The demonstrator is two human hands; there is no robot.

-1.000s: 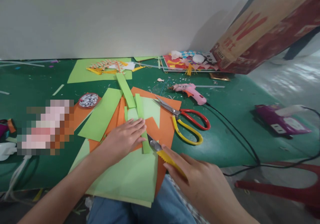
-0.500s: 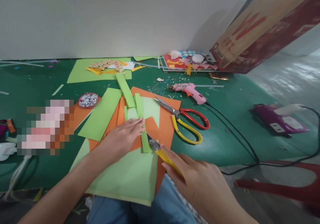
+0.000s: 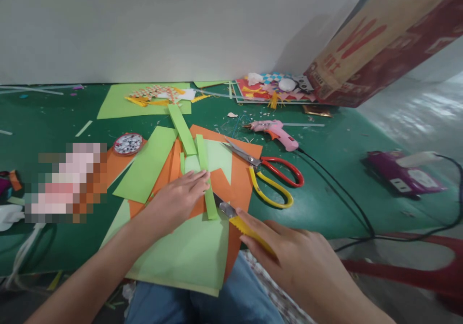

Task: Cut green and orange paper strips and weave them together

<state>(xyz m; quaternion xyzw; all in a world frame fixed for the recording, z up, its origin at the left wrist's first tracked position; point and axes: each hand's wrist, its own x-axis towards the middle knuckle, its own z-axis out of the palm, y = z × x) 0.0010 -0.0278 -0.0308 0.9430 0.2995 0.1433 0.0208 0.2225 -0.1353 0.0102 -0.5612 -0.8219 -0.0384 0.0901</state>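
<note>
My left hand (image 3: 188, 191) lies flat, fingers stretched out and pressing on a narrow green paper strip (image 3: 211, 208). Under the strip are orange paper (image 3: 237, 191) and pale green sheets (image 3: 181, 256). A yellow utility knife (image 3: 249, 231) is gripped in my right hand (image 3: 289, 251), its blade pointing at the strip's right edge. Whether the blade touches the strip I cannot tell. Scissors (image 3: 258, 161) with one red and one yellow handle rest partly on the orange paper. A wider green piece (image 3: 148, 165) and another folded green strip (image 3: 183, 130) lie around my left hand.
A pink glue gun (image 3: 277, 131) trails a black cord at right, near a purple power strip (image 3: 405, 174). Paper crafts (image 3: 277, 87) and a paper bag (image 3: 354, 49) stand along the wall. A round dish (image 3: 128, 143) sits at left. A red chair (image 3: 398, 271) is lower right.
My right hand has shifted slightly to the right with the utility knife, and the blade is a bit farther from the strip. My left hand stays in place on the strip.
</note>
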